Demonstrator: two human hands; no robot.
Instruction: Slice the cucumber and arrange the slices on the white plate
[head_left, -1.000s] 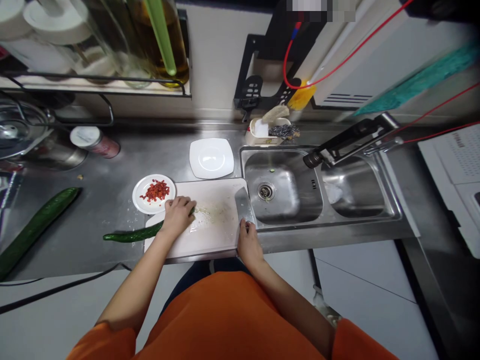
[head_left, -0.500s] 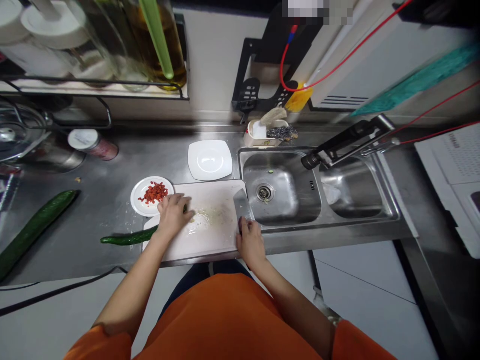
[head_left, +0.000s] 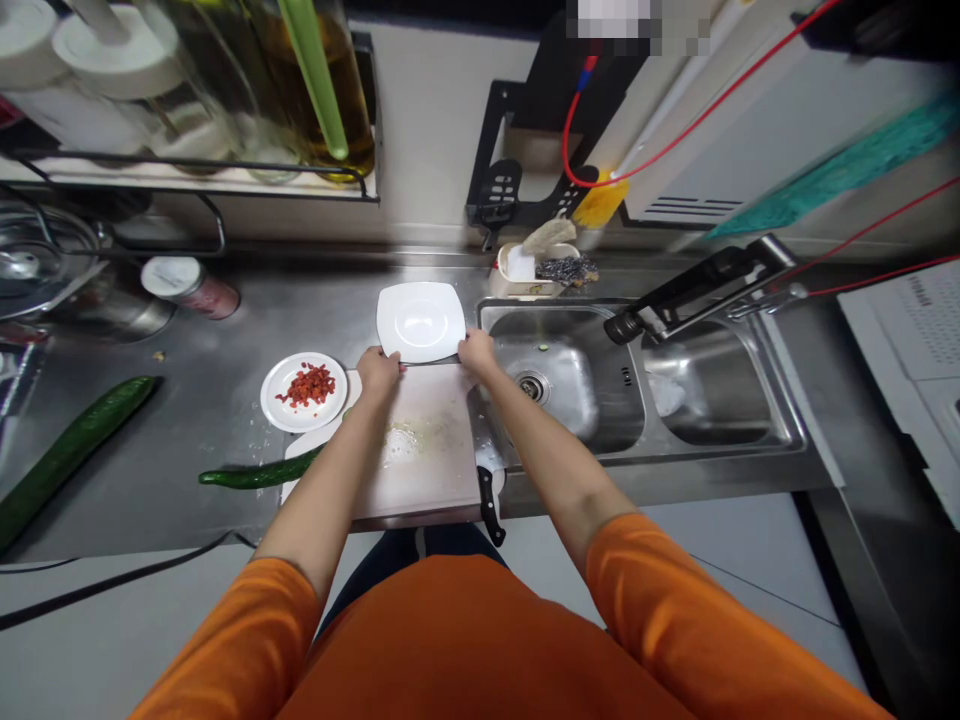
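Observation:
A bare white square plate (head_left: 421,321) lies behind the cutting board (head_left: 431,440). My left hand (head_left: 380,370) grips its near left corner, fingers closed on the rim. The near right corner is pinched in my right hand (head_left: 477,353). Wet residue shows on the board. A knife (head_left: 490,500) with a black handle rests at the board's right edge. Partly behind my left forearm, a green cucumber piece (head_left: 259,474) lies across the board's left edge. A round white plate (head_left: 304,392) holds chopped red pieces.
A double sink (head_left: 574,380) is on the right, with a faucet (head_left: 697,290) above it. A whole cucumber (head_left: 75,455) and a spice jar (head_left: 191,287) stand to the left. Behind the sink sits a sponge holder (head_left: 531,272).
My right hand has let go of the knife and moved up to the square plate. My left hand has moved from the board's left part to the plate's left corner.

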